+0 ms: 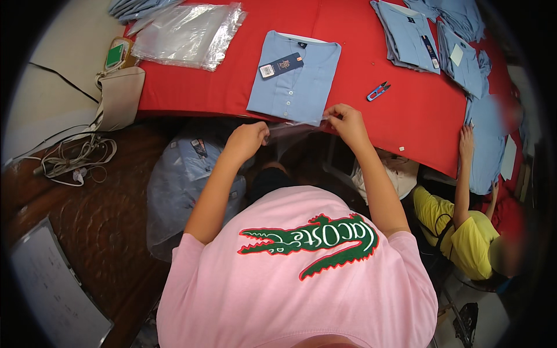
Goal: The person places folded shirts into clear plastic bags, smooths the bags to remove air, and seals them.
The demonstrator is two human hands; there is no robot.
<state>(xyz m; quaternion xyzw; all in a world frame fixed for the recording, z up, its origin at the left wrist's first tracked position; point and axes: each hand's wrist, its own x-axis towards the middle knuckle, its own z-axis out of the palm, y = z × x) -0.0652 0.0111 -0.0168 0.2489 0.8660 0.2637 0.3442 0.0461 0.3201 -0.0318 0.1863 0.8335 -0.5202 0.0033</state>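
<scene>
A folded light-blue shirt (310, 87) lies on the red-covered table in front of me, with a dark blue hang tag (281, 66) on its chest and small white buttons down the middle. At its near edge, a clear plastic bag (287, 134) hangs over the table edge. My left hand (248, 140) pinches one side of the bag's opening. My right hand (347, 123) pinches the other side, close to the shirt's lower right corner. The shirt's bottom edge meets the bag's mouth; how far it reaches inside I cannot make out.
Flat clear bags (188, 36) are stacked at the far left. Blue-handled thread snips (379, 91) lie to the right. Folded shirts (406, 37) pile up at the right, where a person in yellow (473, 243) handles blue fabric. A large bag of packed shirts (188, 168) stands below, left.
</scene>
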